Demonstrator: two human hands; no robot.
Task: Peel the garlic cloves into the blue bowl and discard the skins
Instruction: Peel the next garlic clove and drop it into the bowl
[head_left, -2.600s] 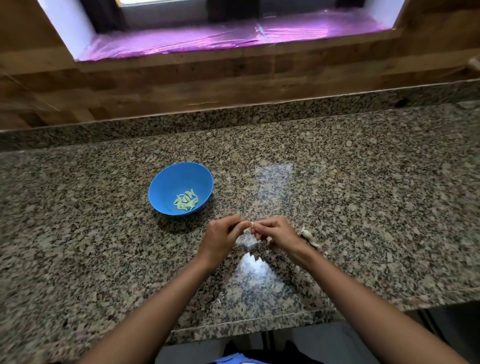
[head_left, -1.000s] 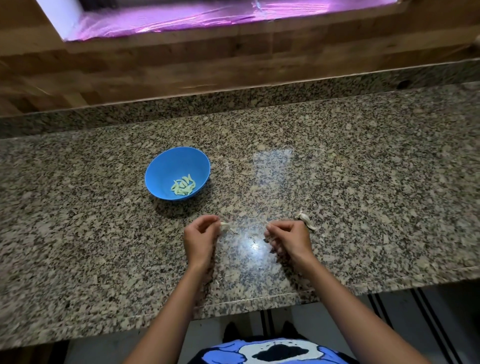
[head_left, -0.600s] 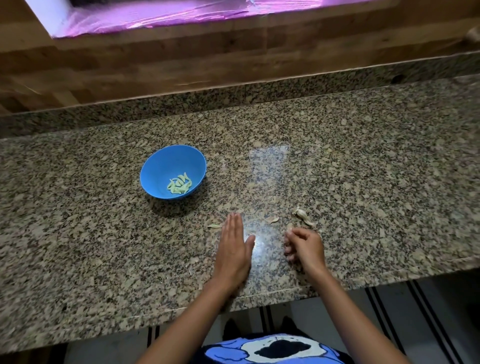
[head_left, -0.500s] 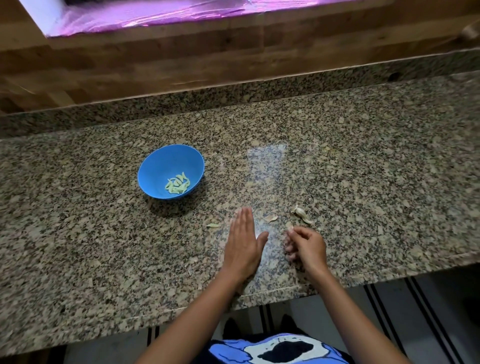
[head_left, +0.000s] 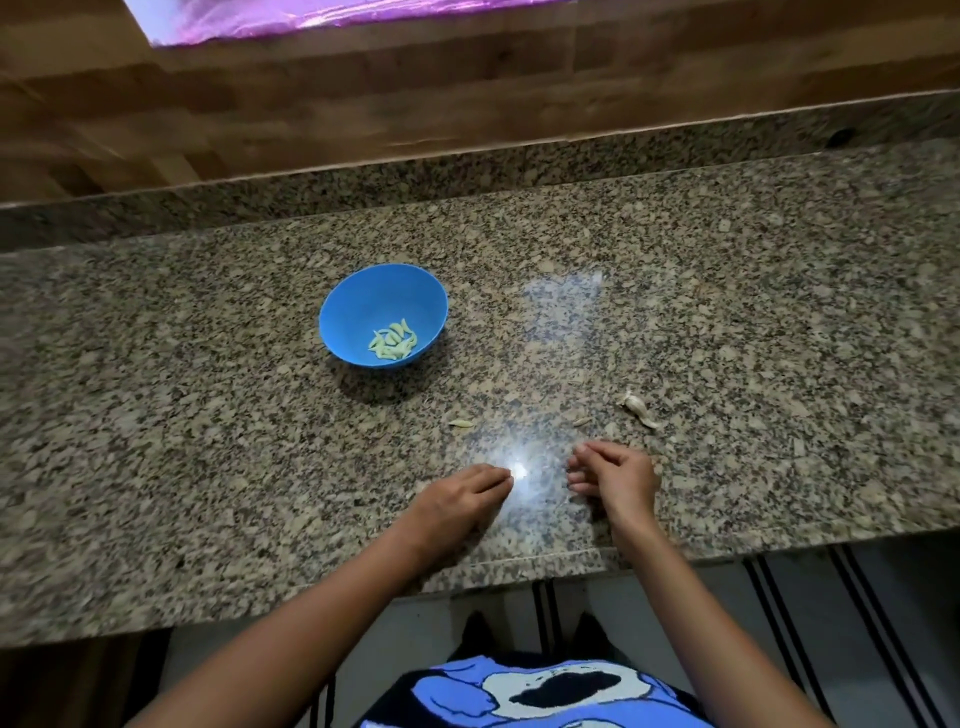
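head view.

- granite counter (head_left: 208, 415): speckled brown and grey, running the full width; a bright glare patch lies between the two hands.
- blue bowl (head_left: 383, 312): upright on the counter, left of centre and beyond both hands, well apart from them.
- peeled cloves (head_left: 393, 340): a small heap of pale green-yellow pieces on the bowl's floor, toward its near right side.
- left hand (head_left: 457, 501): palm down on the counter, fingers straight and pressed together, tips pointing right toward the glare; holds nothing.
- right hand (head_left: 615, 475): resting on the counter just right of the glare, fingers curled inward with the tips facing the left hand; the two hands are near each other but apart. the curl hides the palm, so i cannot tell whether it holds anything.
- pale garlic scrap (head_left: 638, 408): whitish, papery, lying on the counter just beyond the right hand.
- small skin flake (head_left: 461, 423): tan, on the counter beyond the left hand, between it and the bowl.
- second skin flake (head_left: 582, 421): tan, near the right hand's fingertips, left of the pale scrap.
- wooden wall (head_left: 363, 104): brown planks behind the counter's raised back edge.
- blue printed garment (head_left: 519, 691): at the bottom edge, below the counter front.
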